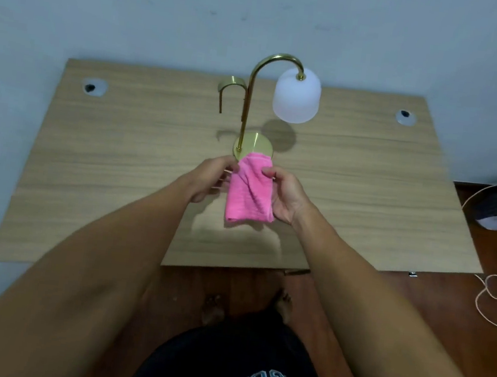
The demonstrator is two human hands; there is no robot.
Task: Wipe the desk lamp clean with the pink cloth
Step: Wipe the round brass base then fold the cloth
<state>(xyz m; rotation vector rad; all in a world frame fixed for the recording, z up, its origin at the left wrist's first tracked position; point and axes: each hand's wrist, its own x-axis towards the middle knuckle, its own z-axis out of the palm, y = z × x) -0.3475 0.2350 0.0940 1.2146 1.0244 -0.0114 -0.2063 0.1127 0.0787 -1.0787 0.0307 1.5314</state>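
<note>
Cloth first: a small pink terry cloth (pixel 251 188) hangs folded between the person's two hands, held up in the air just in front of the lamp's base. The left hand (pixel 210 180) pinches the cloth's upper left edge with curled fingers, and the right hand (pixel 286 197) grips its right side, thumb pressed on the front face and fingers wrapped behind. Both hands are closed on the fabric, neither resting on the lamp. To my eye they hold it this way to fold or bunch it into a tidy pad, so that a firm, clean face can be presented to the metal.

The lamp itself, a slim brass-coloured desk lamp with a curved gooseneck stem (pixel 248 100), stands upright near the middle of the pale wood-grain desk top (pixel 366 187). Its round brass base disc (pixel 254 146) sits just behind the cloth, whose upper edge overlaps the disc's front rim from where I stand; whether they touch I cannot tell. A frosted white bell-shaped shade (pixel 296 98) hangs from the arch to the right of the stem, and a shorter brass hook arm (pixel 230 87) curls off to the left of it.

Judging by how things lie, no wiping stroke is underway; the base is the nearest surface, so it seems the likely starting point. The lamp looks light and top-heavy, so one hand may need to steady the stem while the other rubs.
</note>
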